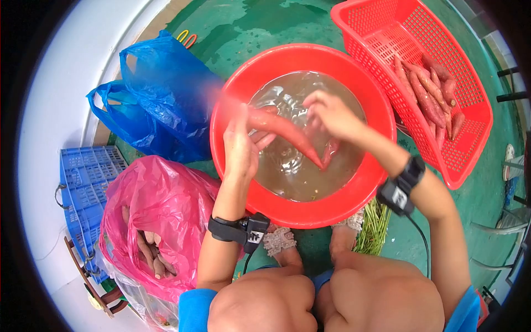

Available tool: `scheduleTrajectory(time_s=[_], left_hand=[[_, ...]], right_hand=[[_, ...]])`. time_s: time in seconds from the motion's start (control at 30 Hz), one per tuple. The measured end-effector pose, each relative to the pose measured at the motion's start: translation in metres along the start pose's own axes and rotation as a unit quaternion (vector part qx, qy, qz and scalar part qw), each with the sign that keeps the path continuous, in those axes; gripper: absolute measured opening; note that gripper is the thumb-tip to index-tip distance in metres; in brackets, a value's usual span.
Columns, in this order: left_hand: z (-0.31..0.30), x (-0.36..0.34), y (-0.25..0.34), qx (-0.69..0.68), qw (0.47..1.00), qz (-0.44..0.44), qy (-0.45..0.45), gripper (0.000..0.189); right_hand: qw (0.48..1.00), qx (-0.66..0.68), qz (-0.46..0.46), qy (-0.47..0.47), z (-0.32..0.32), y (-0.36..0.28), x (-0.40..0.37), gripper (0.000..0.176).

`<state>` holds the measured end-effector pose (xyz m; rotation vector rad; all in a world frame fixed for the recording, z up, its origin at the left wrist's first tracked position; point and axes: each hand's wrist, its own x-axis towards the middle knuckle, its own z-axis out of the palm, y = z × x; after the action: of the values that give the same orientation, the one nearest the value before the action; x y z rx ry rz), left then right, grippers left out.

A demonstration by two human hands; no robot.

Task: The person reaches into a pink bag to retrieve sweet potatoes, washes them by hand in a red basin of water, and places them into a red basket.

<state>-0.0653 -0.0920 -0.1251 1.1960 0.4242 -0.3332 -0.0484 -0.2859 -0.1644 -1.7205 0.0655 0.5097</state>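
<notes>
My left hand (242, 145) is closed around a long, wet, reddish sweet potato (290, 134), holding it tilted over a red basin (298, 217) of murky water. The sweet potato's tapered end points down to the right. My right hand (332, 115) hovers over the water to the right of it, fingers loosely bent and apart, with nothing visible in them; motion blurs it a little. Below that hand, another sweet potato (331, 151) lies partly in the water. Ripples spread across the water's surface (296, 191).
At the right stands a red perforated basket (467, 160) with several sweet potatoes (431, 97). A pink plastic bag (166, 193) holding sweet potatoes is at left, near a blue plastic bag (160, 105) and blue crate (88, 193). Green stalks (373, 229) lie beside my foot.
</notes>
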Motion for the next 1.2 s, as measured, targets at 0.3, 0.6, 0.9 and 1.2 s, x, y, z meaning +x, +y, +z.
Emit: scheduleTrajectory(time_s=[0.3,0.6,0.9,1.2], left_hand=[[-0.019,0.02,-0.034,-0.064,0.98,-0.188,0.033,0.044],[-0.029,0.046,-0.068,-0.168,0.93,-0.32,0.067,0.045],[-0.025,0.044,-0.06,-0.145,0.936,-0.314,0.07,0.046],[-0.028,0.047,-0.068,-0.069,0.955,-0.286,0.031,0.046]], right_hand=[[0.965,-0.123,0.228,0.042,-0.04,0.054,0.089,0.022],[0.942,0.018,0.196,-0.272,0.019,-0.009,0.046,0.027],[0.95,-0.24,0.181,0.081,-0.009,0.047,0.121,0.02],[0.96,0.196,0.115,-0.164,0.033,-0.024,0.072,0.016]])
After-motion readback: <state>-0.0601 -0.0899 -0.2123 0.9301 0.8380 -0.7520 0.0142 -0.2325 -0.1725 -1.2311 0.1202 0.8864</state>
